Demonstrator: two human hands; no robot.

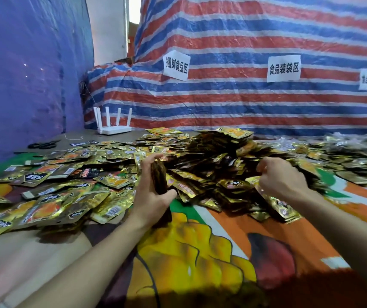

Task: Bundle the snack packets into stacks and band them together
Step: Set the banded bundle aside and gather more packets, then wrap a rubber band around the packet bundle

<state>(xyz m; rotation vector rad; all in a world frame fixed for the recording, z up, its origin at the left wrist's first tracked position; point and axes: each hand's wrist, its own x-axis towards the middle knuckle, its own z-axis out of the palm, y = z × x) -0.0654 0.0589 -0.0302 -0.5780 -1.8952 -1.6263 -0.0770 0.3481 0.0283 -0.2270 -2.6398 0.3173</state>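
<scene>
While the left hand (153, 196) gripped an upright stack of dark brown snack packets (159, 176) near the middle of the colourfully printed tablecloth (200, 252), the right hand (278, 176) curled, blurred, over the heap of gold foil packets (218, 156) toward the far edge; whether it pinched one could not be told.

Both bare forearms are reaching in from the near edge of the table (200, 252). The left hand (153, 196) is gripping an upright stack of packets (159, 176) between thumb and fingers. The right hand (278, 178) is hovering knuckles-up, its fingers curling under and blurred.
</scene>
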